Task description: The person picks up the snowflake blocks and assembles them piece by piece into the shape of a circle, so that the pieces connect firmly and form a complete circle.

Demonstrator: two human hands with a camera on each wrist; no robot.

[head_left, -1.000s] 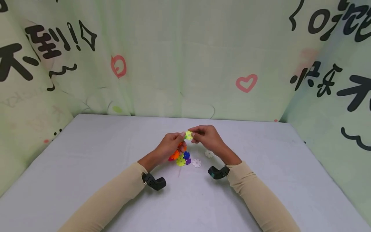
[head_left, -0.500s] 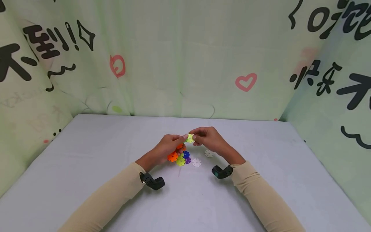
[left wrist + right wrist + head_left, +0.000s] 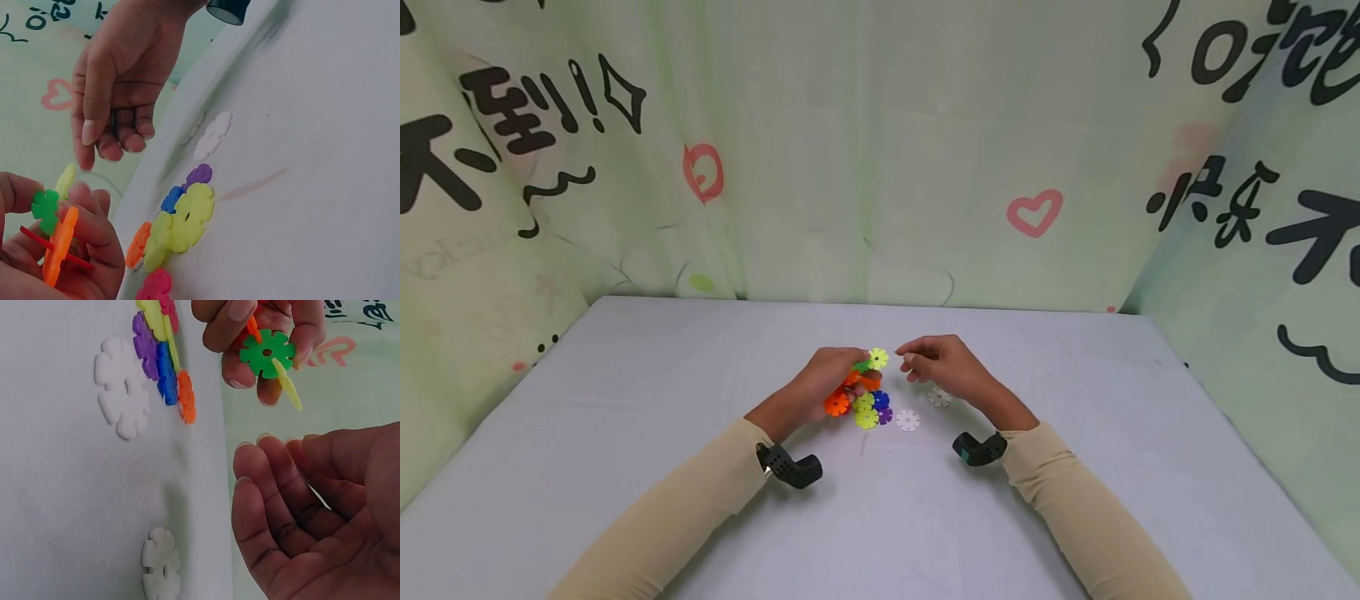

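Observation:
My left hand (image 3: pixel 829 379) grips a small cluster of joined notched plastic discs, raised over the table. In the right wrist view, a green disc (image 3: pixel 253 359) in the cluster has a yellow disc (image 3: pixel 287 387) slotted into its edge. The left wrist view shows an orange disc (image 3: pixel 60 247) and a thin red disc (image 3: pixel 34 237) crossing between the left fingers. My right hand (image 3: pixel 946 362) is just to the right of the cluster, apart from it, with loosely bent fingers and nothing in them.
Loose notched discs lie on the white-covered table (image 3: pixel 700 467) below the hands: a yellow disc (image 3: pixel 192 217), a blue disc (image 3: pixel 166 374), a purple disc (image 3: pixel 145 347), an orange disc (image 3: pixel 186 397) and a pink disc (image 3: pixel 154 286). White discs (image 3: pixel 907 421) lie further right. A printed curtain surrounds the table.
My right hand has let go of the yellow disc and drawn off to the right. My left hand has shifted slightly left with the cluster, the yellow disc now standing out from it.

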